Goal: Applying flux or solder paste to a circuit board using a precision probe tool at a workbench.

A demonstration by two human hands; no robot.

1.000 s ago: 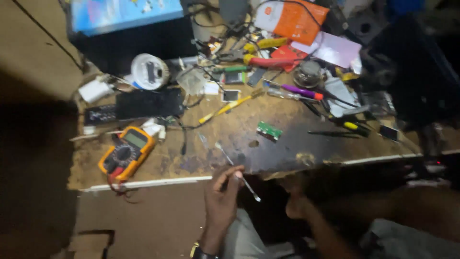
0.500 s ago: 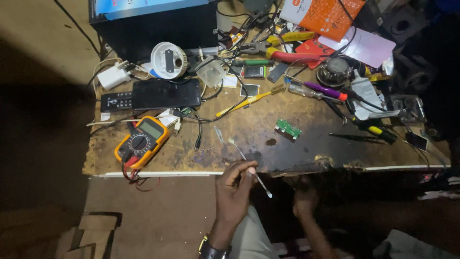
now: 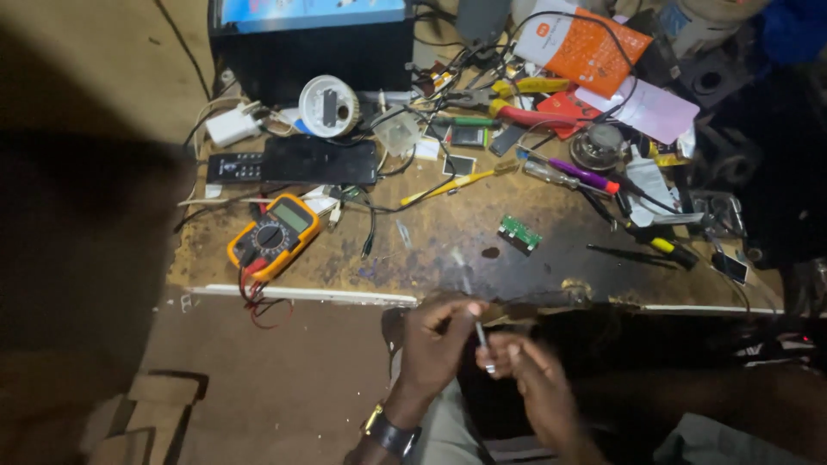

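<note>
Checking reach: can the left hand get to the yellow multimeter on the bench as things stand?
Probably yes. The left hand pinches a thin metal tool just below the bench edge; the multimeter lies up-left with only its leads between. It would have to free that grip first.

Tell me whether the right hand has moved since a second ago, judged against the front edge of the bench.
Yes. The right hand sat lower right under the bench edge; it has come left to meet the left hand at the thin tool.

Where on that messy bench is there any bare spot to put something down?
Bare wood lies along the front edge, between the multimeter and the green board. The dark patch right of that board is also free. The back, around the pliers and cables, is crowded.
</note>
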